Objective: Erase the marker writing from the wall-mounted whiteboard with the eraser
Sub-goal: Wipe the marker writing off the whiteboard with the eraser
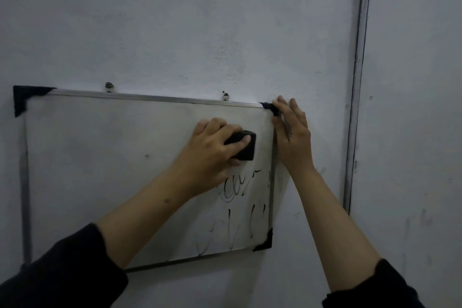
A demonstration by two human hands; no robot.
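A metal-framed whiteboard point(100, 157) with black corner caps hangs on a pale wall. My left hand point(212, 150) grips a black eraser point(246, 146) and presses it flat on the board's upper right area. Black marker writing point(240, 190) shows just below the eraser and runs down toward the lower right corner, partly smeared. My right hand point(292, 132) rests on the board's upper right corner and right frame edge, thumb on the frame and fingers spread on the wall.
Two small hooks point(109, 87) hold the board's top edge, the second hook point(226, 95) farther right. A vertical metal strip point(356, 82) runs down the wall right of the board. Faint scribbles mark the wall point(420, 220) at far right.
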